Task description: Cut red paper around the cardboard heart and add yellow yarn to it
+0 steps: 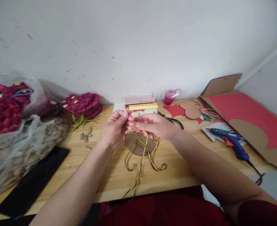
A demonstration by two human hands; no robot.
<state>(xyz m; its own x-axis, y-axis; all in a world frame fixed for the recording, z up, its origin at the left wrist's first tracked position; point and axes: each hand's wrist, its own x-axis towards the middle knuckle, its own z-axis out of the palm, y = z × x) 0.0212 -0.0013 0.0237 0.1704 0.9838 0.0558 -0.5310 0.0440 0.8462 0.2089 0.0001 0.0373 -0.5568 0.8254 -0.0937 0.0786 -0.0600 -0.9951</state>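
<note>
Yellow and dark brown cords (141,160) hang in loops from between my hands down over the table's front edge. My left hand (116,127) pinches the cords with thumb and fingertips. Close beside it, fingertips almost touching, my right hand (154,125) is closed on the same cords. Under the hands a round cardboard disc (135,146) lies on the wooden table (178,169), partly covered by the cords. The exact crossing of the strands between my fingers is too small to make out.
At left are stacked purple discs (87,105), several peanuts (85,137), a bag of peanuts (41,135) and a black phone (32,182). At right are scissors (176,121), a heart-shaped cardboard piece (189,110), coloured cords (210,114), a blue glue gun (235,142) and a cardboard box (253,131).
</note>
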